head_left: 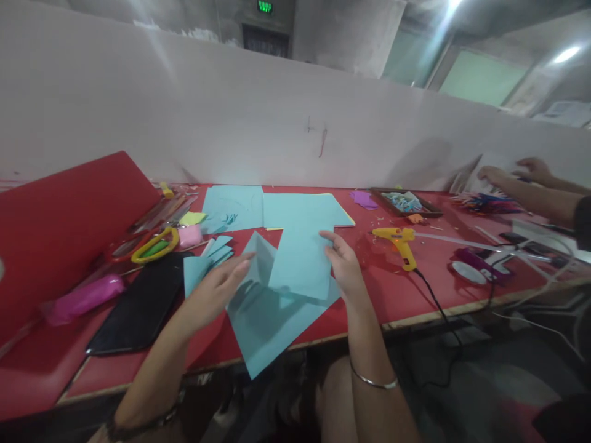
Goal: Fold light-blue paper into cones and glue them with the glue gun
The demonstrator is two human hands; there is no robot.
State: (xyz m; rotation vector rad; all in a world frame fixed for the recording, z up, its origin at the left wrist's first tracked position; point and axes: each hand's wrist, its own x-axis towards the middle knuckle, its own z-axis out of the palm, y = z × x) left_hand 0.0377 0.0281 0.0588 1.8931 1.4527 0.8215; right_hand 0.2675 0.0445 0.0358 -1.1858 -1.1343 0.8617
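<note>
Blue sheet [302, 261] above a larger blue paper [263, 338], whose near corner overhangs the red table [378, 295]: the right hand [345, 264] pinches the sheet's right edge, probably to leave its broad face uncovered, while the left hand [224, 286], well apart from it, is spread beside the larger paper's raised flap — whether it touches cannot be told from this view. Folded slips [196, 271] and a black flat object [148, 307] crowd the left side, stacked paper [300, 209] lies behind, and at right a yellow glue gun [397, 243] — its cord [436, 295] running over the table edge — limits room for the right arm.
</note>
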